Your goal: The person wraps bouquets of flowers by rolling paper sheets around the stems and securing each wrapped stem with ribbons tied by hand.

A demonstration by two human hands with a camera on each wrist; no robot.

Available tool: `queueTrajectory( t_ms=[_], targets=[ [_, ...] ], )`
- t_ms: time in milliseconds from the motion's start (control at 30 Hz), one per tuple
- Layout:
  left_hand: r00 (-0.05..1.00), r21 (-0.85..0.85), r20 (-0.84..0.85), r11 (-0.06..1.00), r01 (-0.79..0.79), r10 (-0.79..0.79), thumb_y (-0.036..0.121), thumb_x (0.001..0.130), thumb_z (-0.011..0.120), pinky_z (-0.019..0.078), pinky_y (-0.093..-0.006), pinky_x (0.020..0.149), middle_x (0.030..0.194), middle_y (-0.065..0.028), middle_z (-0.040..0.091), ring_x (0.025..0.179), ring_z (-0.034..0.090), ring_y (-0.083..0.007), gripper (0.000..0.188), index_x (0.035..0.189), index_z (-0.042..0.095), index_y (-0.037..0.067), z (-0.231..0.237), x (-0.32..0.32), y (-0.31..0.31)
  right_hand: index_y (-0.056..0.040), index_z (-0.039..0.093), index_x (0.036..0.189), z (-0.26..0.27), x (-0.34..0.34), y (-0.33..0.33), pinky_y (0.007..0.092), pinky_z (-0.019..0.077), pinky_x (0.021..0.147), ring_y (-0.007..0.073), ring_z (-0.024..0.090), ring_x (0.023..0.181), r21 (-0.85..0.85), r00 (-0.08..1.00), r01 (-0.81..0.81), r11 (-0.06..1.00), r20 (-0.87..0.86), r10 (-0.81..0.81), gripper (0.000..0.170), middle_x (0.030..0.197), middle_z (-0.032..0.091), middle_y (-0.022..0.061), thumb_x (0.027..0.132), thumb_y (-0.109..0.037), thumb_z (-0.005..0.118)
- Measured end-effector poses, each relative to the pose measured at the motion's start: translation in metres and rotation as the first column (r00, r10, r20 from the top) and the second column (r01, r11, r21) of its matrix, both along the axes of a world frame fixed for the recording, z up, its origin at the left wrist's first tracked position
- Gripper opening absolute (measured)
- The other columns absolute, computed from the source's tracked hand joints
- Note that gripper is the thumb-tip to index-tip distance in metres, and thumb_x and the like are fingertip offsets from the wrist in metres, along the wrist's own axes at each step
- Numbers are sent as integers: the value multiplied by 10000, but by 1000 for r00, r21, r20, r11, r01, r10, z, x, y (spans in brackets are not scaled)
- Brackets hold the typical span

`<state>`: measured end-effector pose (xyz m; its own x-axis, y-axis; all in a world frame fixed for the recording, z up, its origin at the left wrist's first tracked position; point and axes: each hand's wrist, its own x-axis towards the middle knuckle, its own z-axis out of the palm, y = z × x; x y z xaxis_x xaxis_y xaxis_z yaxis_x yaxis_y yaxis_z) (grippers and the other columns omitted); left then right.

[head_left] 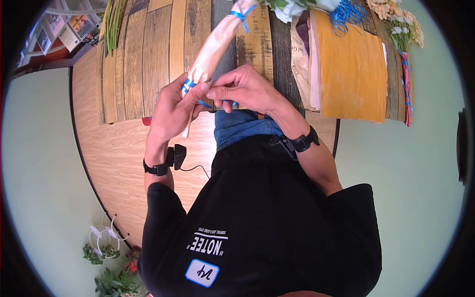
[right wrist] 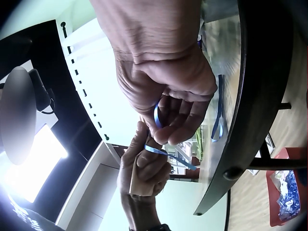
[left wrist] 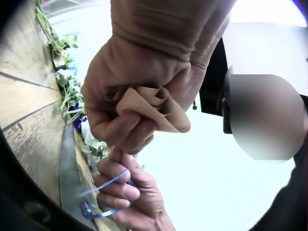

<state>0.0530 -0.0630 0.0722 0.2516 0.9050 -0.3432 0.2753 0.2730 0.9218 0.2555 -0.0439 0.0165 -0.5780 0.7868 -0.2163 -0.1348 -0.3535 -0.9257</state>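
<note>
A long bundle wrapped in pale brown paper point(head_left: 214, 51) slants up from my left hand point(head_left: 170, 111), which grips its lower end. Blue ribbon point(head_left: 188, 85) circles the bundle at that grip, and another blue tie point(head_left: 239, 16) is higher up. The rolled paper end point(left wrist: 153, 107) pokes out of my left hand in the left wrist view. My right hand point(head_left: 250, 91), close beside the left, pinches the blue ribbon point(right wrist: 157, 115) between thumb and fingers. A loose ribbon loop point(left wrist: 103, 211) hangs by the right fingers.
Yellow-orange paper sheets point(head_left: 351, 74) lie on the wooden table point(head_left: 133, 84) at the right, beside printed paper point(head_left: 300, 69). Green stems point(head_left: 113, 24) are at the left, curled blue ribbon point(head_left: 346, 17) at the back, a small bouquet point(head_left: 405, 54) at the far right. A red bin point(right wrist: 287, 187) stands below.
</note>
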Motion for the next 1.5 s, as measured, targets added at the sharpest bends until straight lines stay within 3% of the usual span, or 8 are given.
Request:
queueTrajectory(
  t_ms=[167, 633, 700, 1033, 1200, 1300, 1400, 1500],
  targets=[
    [984, -112, 178, 994, 6, 14, 266, 1019, 628, 345, -201, 459, 717, 10, 595, 539, 447, -32, 340, 1159, 658, -43, -11, -14, 7, 15, 764, 869, 5, 7, -15, 230, 486, 518, 88, 619, 564, 20, 999, 43, 999, 0, -43, 217, 700, 681, 46, 923, -194, 740],
    [991, -2, -60, 993, 115, -115, 188, 976, 688, 402, -226, 536, 749, 22, 578, 610, 479, -49, 289, 1163, 611, -18, -25, 4, 5, 4, 763, 956, 29, 26, -24, 219, 449, 506, 90, 612, 570, -33, 993, 115, 993, 9, -114, 256, 737, 688, 60, 932, -251, 747],
    [968, 76, -206, 984, 163, -145, 152, 979, 670, 440, -268, 554, 700, -28, 581, 616, 511, -85, 227, 1092, 594, -29, -28, 6, 3, 4, 763, 955, 33, 24, -25, 219, 452, 508, 88, 611, 573, 1, 996, 70, 998, 46, -70, 260, 732, 685, 58, 934, -254, 743],
    [921, 249, -345, 928, 277, -182, 139, 959, 644, 487, -386, 571, 682, -210, 643, 609, 667, -316, 190, 998, 592, -40, -42, 11, -1, 40, 733, 885, 62, 16, -7, 209, 503, 529, 92, 637, 575, 9, 996, -14, 1000, 94, 13, 238, 722, 684, 69, 952, -186, 698],
    [937, 411, -321, 871, 271, -140, 228, 969, 652, 492, -398, 579, 649, -196, 649, 600, 674, -293, 290, 917, 668, -57, -54, 15, -8, 42, 729, 904, 79, 2, 23, 234, 526, 548, 126, 668, 577, -29, 997, -48, 998, 53, 49, 232, 766, 710, 97, 951, -183, 695],
    [957, 146, -274, 979, 145, -101, 350, 1000, 640, 444, -345, 520, 553, -106, 578, 500, 553, -166, 424, 865, 646, -51, -48, 24, -11, 28, 726, 993, 77, -14, 50, 317, 588, 681, 168, 715, 682, 16, 999, -14, 1000, 35, 14, 266, 857, 731, 123, 961, -232, 678],
    [960, 91, -272, 991, 100, -72, 355, 996, 647, 425, -328, 500, 533, -74, 552, 488, 508, -125, 428, 841, 630, -44, -50, 27, -17, 114, 686, 1037, 58, -33, 77, 327, 596, 730, 234, 731, 785, -34, 993, 78, 996, -84, -80, 358, 959, 723, 191, 944, -232, 698],
    [972, 43, -224, 996, 81, -69, 360, 998, 646, 417, -299, 495, 532, -50, 542, 501, 493, -92, 425, 845, 625, -36, -46, 31, -24, 87, 679, 1105, 33, -37, 95, 321, 580, 765, 218, 716, 872, 116, 988, 156, 981, -22, -155, 416, 1026, 718, 190, 970, -306, 674]
  ],
)
